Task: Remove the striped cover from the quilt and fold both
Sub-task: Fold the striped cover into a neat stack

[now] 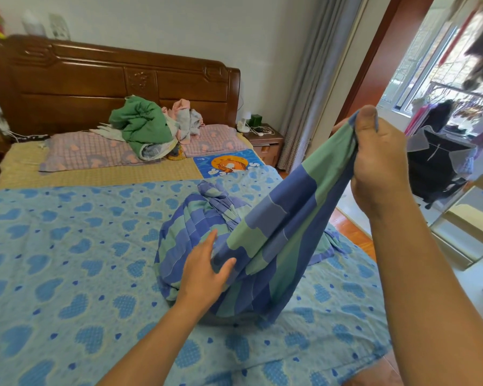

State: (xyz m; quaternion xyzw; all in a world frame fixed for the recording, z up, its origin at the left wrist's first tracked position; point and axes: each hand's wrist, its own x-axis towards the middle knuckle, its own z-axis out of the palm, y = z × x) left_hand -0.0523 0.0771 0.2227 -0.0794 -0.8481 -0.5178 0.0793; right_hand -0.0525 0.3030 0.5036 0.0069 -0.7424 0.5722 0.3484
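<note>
So the right hand (379, 160) is up high over the right edge of the bed (95, 171), fingers and thumb clamped on a bunched corner of the cover (276, 227). The striped cloth runs down taut from that grip to a lumpy heap sitting on the quilt (53, 260) near the bed's right side, toward the foot. The left hand (207, 268) is lower, fingers straight and spread, lying flat against the cover where the stretched part meets the heap, not gripping anything.

Counts: one cover, blue and green stripes; one quilt, light blue with hearts, spread flat over the foot half of the bed; two hands. Up by the headboard (109, 82) there are two checked pillows (89, 151), plus one green bundle (142, 126) and a pinkish pile of clothes (187, 118) on top of them. One nightstand (265, 140) at the head-right corner.

Hard to tell: what's inside the heap, since the cover's folds hide it. The quilt's near edge is cut off at the bottom and left of the view. The stuff on the nightstand is too small to make out.
</note>
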